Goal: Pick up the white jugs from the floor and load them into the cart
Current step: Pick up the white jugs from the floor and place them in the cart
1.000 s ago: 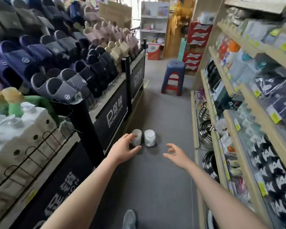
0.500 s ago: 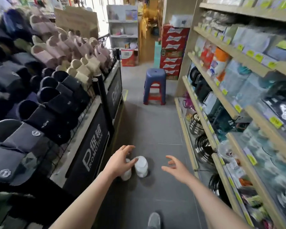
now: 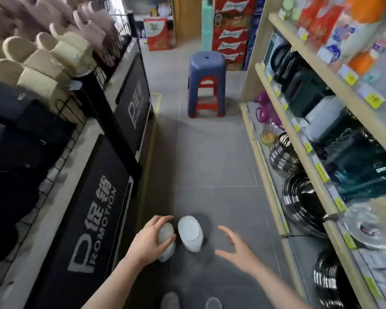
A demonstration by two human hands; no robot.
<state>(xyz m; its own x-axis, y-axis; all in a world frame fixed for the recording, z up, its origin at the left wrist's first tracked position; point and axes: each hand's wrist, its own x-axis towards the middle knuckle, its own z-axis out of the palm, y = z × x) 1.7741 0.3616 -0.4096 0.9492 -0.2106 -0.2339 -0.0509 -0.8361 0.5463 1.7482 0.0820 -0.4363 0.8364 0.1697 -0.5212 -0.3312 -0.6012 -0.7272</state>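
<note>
Two white jugs stand side by side on the grey floor of a shop aisle. My left hand point(image 3: 149, 238) wraps over the top of the left white jug point(image 3: 167, 241), fingers curled around it. The right white jug point(image 3: 191, 233) stands free just beside it, untouched. My right hand point(image 3: 235, 246) hovers open to the right of that jug, fingers spread, a short gap away. No cart is in view.
A slipper display rack point(image 3: 54, 108) with black promotion panels point(image 3: 94, 219) lines the left. Wooden shelves point(image 3: 299, 121) with pots and kettles line the right. A blue and red stool point(image 3: 206, 85) stands further down the aisle. My shoes point(image 3: 169, 301) show at the bottom edge.
I have stepped closer and leaned down. My left hand went from reaching toward the left jug to closing over its top. My right hand came nearer the right jug, still open.
</note>
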